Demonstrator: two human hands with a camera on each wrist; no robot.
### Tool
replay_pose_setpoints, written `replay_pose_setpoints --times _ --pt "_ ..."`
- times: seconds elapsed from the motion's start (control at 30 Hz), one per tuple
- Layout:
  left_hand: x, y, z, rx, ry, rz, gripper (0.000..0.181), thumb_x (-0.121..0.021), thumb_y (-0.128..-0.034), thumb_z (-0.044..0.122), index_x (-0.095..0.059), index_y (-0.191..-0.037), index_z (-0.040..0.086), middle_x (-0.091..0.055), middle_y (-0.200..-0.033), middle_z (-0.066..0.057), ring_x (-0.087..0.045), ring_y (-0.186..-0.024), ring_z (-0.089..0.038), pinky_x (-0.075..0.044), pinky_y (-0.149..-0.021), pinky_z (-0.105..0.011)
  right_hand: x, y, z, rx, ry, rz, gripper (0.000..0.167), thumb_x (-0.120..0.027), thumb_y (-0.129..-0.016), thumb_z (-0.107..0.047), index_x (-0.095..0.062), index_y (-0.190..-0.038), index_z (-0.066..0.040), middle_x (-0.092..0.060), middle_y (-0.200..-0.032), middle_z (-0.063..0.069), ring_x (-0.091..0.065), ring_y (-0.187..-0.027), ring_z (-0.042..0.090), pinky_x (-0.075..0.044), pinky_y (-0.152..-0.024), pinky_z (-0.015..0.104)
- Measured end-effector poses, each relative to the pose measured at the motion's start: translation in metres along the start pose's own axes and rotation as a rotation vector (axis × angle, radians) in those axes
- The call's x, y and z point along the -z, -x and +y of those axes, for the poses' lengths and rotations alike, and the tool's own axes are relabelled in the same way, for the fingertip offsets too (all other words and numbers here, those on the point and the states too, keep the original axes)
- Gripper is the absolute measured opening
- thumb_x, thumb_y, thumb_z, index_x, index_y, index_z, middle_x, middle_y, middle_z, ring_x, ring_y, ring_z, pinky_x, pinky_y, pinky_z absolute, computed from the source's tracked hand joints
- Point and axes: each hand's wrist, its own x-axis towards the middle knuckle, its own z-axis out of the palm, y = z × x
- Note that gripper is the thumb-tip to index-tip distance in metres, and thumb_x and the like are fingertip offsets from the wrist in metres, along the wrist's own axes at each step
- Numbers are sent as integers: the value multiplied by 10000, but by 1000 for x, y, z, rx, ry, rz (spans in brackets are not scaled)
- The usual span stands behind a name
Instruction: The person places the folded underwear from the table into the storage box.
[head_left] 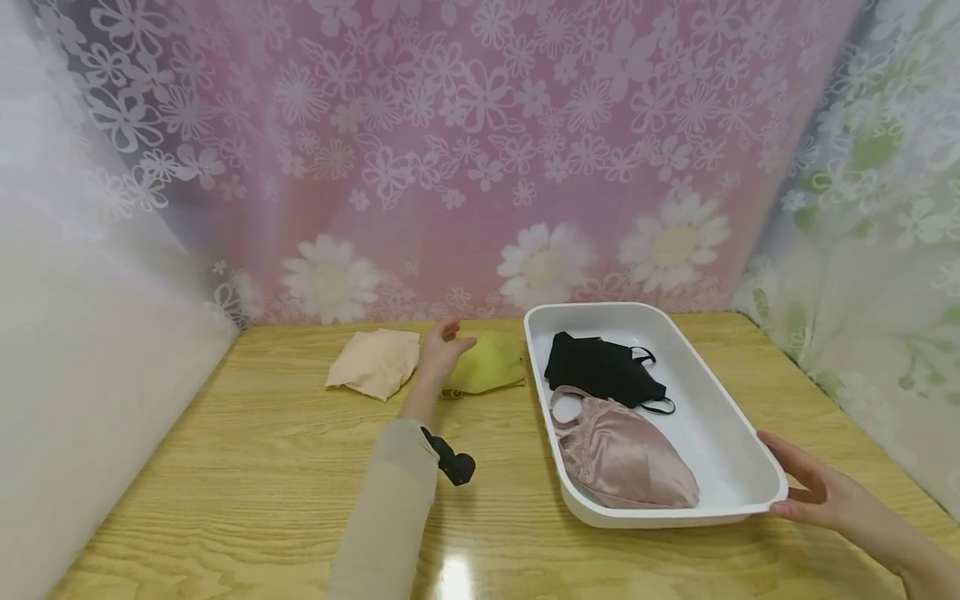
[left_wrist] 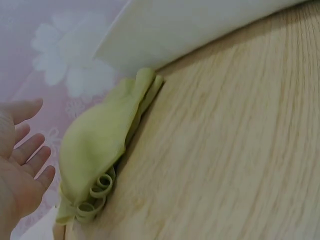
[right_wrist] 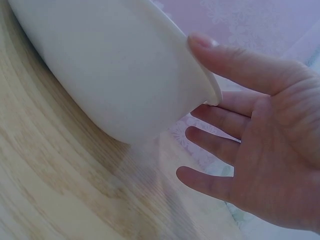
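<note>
My left hand (head_left: 441, 350) is held over the left end of a yellow-green bra (head_left: 487, 362), fingers apart and nothing in them. In the left wrist view that bra (left_wrist: 97, 145) shows a rounded cup and curled straps, with a gap between it and my hand (left_wrist: 22, 165). My right hand (head_left: 813, 487) holds the near right corner of a white plastic tray (head_left: 723, 408). The right wrist view shows the thumb (right_wrist: 202, 42) on the tray's rim, with the index finger behind the corner. Inside the tray lie a black strappy top (head_left: 600, 367) and a pink satin bra (head_left: 630, 454).
A beige folded cloth (head_left: 375, 362) lies left of the yellow-green bra on the wooden table (head_left: 247, 467). Flowered pink curtain (head_left: 450, 167) hangs along the table's back edge, with more sheeting at both sides. A black camera mount (head_left: 453, 462) is on my left wrist.
</note>
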Motion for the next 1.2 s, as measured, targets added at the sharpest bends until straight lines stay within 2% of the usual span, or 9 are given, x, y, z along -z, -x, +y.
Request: replay_pose_setpoints --times 0.27,0.53,0.87,1.0,1.2 --pt "8 -2 -15 50 -27 -69 657 -670 -858 126 -347 -1424 47 -358 -1442 -125 -326 -1317 -290 -329 -1028 -418 0 0 -3 14 -4 -8 726 -458 -918 87 -29 -1489 -44 -266 -1375 -312 -513 -1082 2 -500 -753 259" --pt "6 -6 -24 69 -74 -99 697 -686 -844 116 -325 -1436 41 -324 -1460 -137 -284 -1341 -276 -279 -1061 -389 0 0 -6 3 -15 -6 719 -459 -923 79 -26 -1486 -34 -266 -1368 -305 -512 -1091 5 -495 -763 257" --pt "6 -5 -27 143 -220 -79 730 -705 -809 115 -338 -1441 93 -345 -1446 -148 -340 -1292 -347 -332 -1010 -474 -1 0 -6 -11 -31 -17 717 -457 -926 72 -29 -1488 -44 -275 -1366 -311 -516 -1099 20 -487 -766 250" --pt "8 -4 -28 148 -296 -64 732 -702 -794 137 -351 -1434 86 -398 -1414 -146 -371 -1268 -354 -297 -1023 -495 -2 1 -6 -2 -27 -13 716 -462 -921 78 -37 -1486 -35 -280 -1369 -312 -520 -1097 25 -488 -768 253" --pt "11 -7 -32 161 -268 -30 727 -697 -788 84 -347 -1424 46 -430 -1391 -151 -403 -1255 -332 -350 -1005 -436 0 1 -5 22 -20 -7 715 -457 -918 90 -37 -1484 -26 -276 -1381 -305 -512 -1104 20 -491 -770 254"
